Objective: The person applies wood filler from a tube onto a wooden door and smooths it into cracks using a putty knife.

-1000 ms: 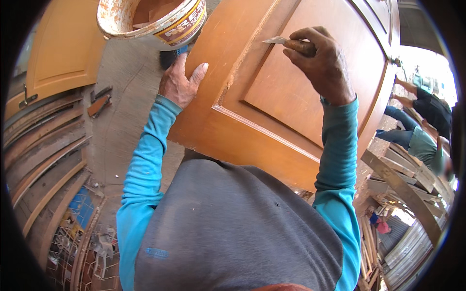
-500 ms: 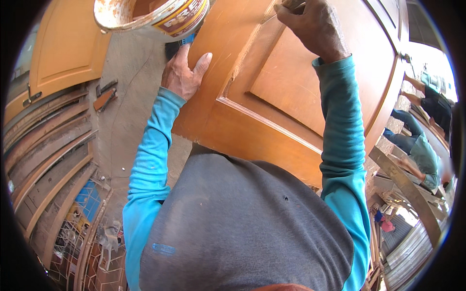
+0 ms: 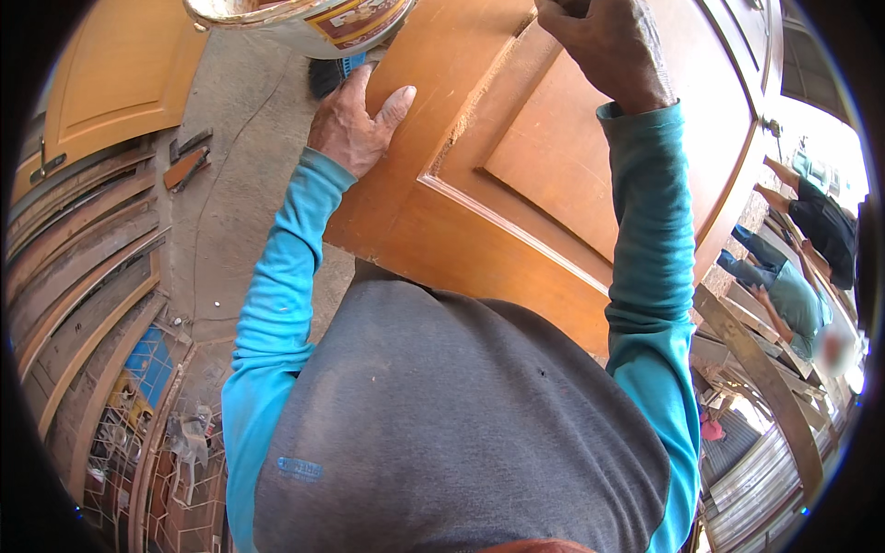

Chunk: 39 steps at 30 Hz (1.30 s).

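Note:
A reddish-brown panelled wooden door (image 3: pixel 516 276) lies in front of me, with a crumbly strip of filler along its panel groove. My left hand (image 3: pixel 355 124) grips the door's left edge, thumb on its face and the other fingers partly hidden. Close by those fingers is a brush (image 3: pixel 330 76) with dark bristles and a blue band; whether I touch it cannot be made out. My right hand (image 3: pixel 613 51) is closed over the groove at the upper edge, its fingertips cut off and what they hold hidden. A smeared white bucket (image 3: pixel 304 35) stands just beyond my left hand.
An orange-yellow door (image 3: pixel 129 64) stands at the far left, above stacked wooden boards (image 3: pixel 92 267). Small wood pieces (image 3: pixel 187 166) lie on the concrete floor (image 3: pixel 240 120). At right, two people (image 3: pixel 793 286) are near more timber. A curved-looking plank (image 3: pixel 774 387) runs below them.
The whole view has shifted slightly, and the bucket now sits higher in it. My right hand has moved a little up, its fingertips nearer the picture's edge. The left hand keeps its hold.

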Motion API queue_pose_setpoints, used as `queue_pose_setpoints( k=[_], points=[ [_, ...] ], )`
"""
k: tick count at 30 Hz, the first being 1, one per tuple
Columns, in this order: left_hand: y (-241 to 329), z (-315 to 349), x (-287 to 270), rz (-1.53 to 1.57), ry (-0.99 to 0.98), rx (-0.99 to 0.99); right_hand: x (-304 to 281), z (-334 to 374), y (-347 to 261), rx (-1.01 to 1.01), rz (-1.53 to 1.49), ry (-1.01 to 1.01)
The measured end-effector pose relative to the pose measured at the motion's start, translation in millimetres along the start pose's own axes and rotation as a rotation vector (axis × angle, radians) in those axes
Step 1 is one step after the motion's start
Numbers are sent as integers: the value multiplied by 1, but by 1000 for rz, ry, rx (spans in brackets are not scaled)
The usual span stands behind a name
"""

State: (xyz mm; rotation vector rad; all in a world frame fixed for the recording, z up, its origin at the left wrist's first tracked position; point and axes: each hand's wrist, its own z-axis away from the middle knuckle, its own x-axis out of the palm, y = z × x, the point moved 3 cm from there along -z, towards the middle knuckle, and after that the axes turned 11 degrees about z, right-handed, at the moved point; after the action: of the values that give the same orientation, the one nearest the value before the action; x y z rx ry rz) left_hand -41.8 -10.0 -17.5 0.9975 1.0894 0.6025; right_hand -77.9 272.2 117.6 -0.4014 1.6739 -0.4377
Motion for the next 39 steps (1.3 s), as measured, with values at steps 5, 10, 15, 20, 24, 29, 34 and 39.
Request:
queue_pose_setpoints(
  k=[5,10,15,20,24,29,34,39],
  points=[
    [-3,-3,2,-15,-5,44,-17,1,-3,116,117,-45],
    [1,-4,1,18,3,79,0,-4,-2,26,-23,-73],
    [4,-4,1,13,1,61,-7,-5,13,-15,21,67],
    [-3,-4,3,-30,0,49,0,-8,3,9,18,-42],
    [0,-4,1,-13,-18,42,0,-9,12,13,14,40],
    [-1,-4,2,-16,-22,34,0,-8,19,16,-97,34],
    [0,-3,0,-21,-34,19,1,-11,30,57,-43,48],
    [-3,-4,2,-41,-11,52,2,-15,19,62,-39,54]
  ],
)
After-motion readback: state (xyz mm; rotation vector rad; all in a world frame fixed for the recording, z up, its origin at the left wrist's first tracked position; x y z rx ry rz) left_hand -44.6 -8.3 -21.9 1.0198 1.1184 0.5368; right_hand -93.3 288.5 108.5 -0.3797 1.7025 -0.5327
